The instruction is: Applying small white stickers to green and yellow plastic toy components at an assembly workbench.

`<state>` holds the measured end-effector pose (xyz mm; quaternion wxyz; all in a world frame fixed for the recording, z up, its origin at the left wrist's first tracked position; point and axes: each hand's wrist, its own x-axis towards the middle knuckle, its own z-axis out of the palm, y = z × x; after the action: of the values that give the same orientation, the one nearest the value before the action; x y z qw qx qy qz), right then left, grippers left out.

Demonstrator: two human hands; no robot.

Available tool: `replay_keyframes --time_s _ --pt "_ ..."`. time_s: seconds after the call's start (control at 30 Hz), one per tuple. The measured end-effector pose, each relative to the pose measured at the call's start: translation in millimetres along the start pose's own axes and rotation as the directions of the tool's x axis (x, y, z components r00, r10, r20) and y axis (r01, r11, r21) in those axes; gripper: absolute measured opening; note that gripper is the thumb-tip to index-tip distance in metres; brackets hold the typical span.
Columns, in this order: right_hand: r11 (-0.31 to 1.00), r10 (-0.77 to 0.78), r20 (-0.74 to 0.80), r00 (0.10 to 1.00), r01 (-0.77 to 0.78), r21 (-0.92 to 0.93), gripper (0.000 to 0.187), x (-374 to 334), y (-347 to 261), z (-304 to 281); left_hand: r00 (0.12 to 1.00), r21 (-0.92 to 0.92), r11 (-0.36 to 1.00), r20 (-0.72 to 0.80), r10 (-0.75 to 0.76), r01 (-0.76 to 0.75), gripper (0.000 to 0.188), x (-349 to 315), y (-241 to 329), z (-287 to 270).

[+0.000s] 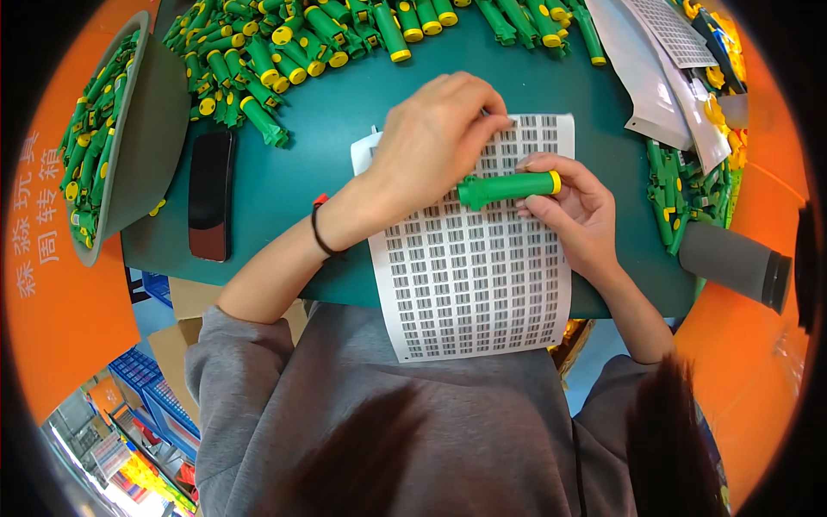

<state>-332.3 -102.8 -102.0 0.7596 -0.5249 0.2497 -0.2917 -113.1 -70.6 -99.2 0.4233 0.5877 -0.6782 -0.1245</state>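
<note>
A white sheet of small printed barcode stickers lies in front of me, its near end hanging over the table edge. My right hand grips a green plastic tube by its yellow-capped end, between thumb and fingers. The tube lies sideways just above the sheet, its ridged green end pointing left. Bent over the sheet's far part, my left hand has thumb and index finger pinched together. Whatever is between those fingertips is too small to make out.
Many green tubes are heaped along the table's far side. A grey bin of green parts stands at the left, beside a black phone. At the right are more sheets, green parts and a dark grey cylinder.
</note>
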Motion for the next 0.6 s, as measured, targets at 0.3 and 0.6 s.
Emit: replay_keyframes --time_s 0.3,0.6 --pt "0.959 -0.162 0.047 0.986 0.169 -0.227 0.039 1.3 6.3 3.2 0.89 -0.318 0.864 0.371 -0.264 0.389 0.014 -11.7 38.3 -46.2" --pt "0.938 -0.192 0.094 0.977 0.211 -0.277 0.036 0.1 4.5 5.6 0.892 -0.248 0.905 0.385 -0.235 0.345 0.015 -13.9 45.1 -42.0"
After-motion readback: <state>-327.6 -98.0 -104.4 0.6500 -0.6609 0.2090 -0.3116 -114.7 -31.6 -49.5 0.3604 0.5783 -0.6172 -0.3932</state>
